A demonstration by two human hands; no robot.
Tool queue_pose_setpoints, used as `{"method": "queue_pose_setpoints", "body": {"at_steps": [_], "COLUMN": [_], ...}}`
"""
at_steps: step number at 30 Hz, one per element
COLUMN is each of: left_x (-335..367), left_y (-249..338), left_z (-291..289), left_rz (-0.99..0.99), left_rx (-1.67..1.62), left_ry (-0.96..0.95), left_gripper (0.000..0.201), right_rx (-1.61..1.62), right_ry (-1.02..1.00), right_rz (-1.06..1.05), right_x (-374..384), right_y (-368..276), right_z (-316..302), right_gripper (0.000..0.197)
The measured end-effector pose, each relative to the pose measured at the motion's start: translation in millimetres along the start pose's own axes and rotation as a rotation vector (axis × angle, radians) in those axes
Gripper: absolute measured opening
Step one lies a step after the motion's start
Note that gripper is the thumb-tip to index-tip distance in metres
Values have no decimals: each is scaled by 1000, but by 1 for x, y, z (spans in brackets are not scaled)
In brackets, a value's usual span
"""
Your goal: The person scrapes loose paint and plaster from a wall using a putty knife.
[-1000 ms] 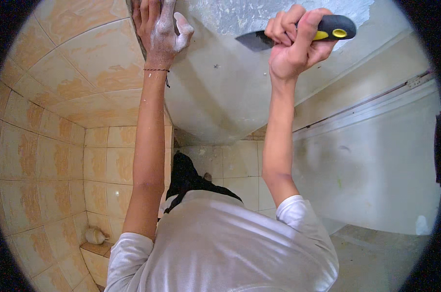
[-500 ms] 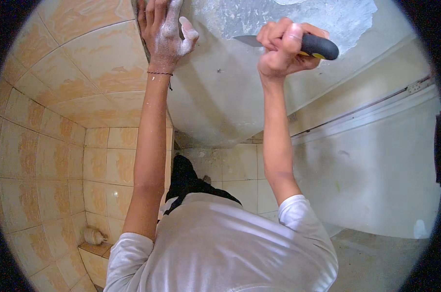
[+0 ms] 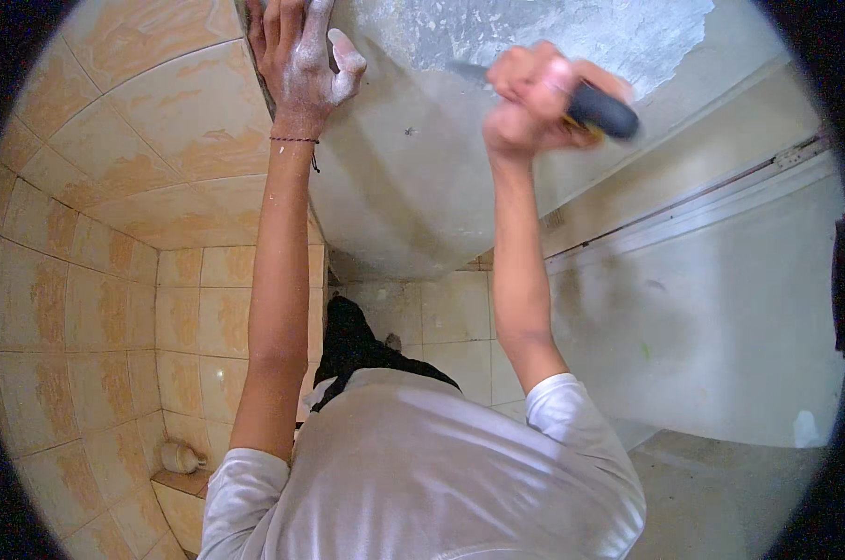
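Observation:
My right hand point(image 3: 534, 98), smeared by motion, is wrapped round the black and yellow handle of a putty knife point(image 3: 605, 112). The thin grey blade points left out of my fist, at the lower edge of a rough grey-white patch point(image 3: 534, 21) where the wall's surface looks stripped. Whether the blade touches the wall I cannot tell. Dusted with white powder, my left hand point(image 3: 301, 70) rests with stretched fingers by the wall's left edge, thumb apart. It holds nothing that I can see; its fingertips run out of view. Smooth greyish wall point(image 3: 385, 177) shows between my hands.
Orange and cream tiles point(image 3: 161, 121) cover the wall at left. A rounded pale object point(image 3: 180, 456) sits on a small tiled ledge at lower left. At right is a pale panel point(image 3: 702, 317) with a metal-edged frame. Floor tiles point(image 3: 455, 313) lie below.
My right hand has tilted, with the knife's handle end dropping and the blade tip lifting slightly. The view has shifted a little; my left hand stays at the wall's edge.

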State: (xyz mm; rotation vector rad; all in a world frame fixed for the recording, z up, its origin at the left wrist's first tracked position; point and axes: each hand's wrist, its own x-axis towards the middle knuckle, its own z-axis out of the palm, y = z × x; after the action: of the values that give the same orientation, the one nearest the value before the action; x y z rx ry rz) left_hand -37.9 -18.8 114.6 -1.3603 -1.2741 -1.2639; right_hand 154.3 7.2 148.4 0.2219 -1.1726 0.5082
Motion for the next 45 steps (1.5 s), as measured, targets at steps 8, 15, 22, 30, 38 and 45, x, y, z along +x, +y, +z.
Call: {"method": "queue_pose_setpoints", "body": {"at_steps": [8, 15, 22, 30, 38, 45], "left_x": [6, 1, 4, 1, -1, -1], "left_y": [11, 5, 8, 9, -5, -5], "left_z": [-11, -7, -10, -10, -1, -4], "left_rz": [-64, -70, -89, -80, 2, -10], "left_rx": [0, -37, -39, -43, 42, 25], "left_ry": [-77, -60, -68, -60, -21, -25], "left_gripper": [94, 101, 101, 99, 98, 99], "right_rx": [4, 163, 133, 303, 121, 193], "right_ry": [12, 1, 23, 109, 4, 88], "right_rz": [-39, -52, -43, -17, -86, -49], "right_x": [-1, 0, -2, -2, 11, -3], "right_y": [-5, -11, -21, -27, -25, -10], "right_z": [0, 0, -1, 0, 0, 2], "right_gripper": [25, 25, 25, 30, 23, 32]}}
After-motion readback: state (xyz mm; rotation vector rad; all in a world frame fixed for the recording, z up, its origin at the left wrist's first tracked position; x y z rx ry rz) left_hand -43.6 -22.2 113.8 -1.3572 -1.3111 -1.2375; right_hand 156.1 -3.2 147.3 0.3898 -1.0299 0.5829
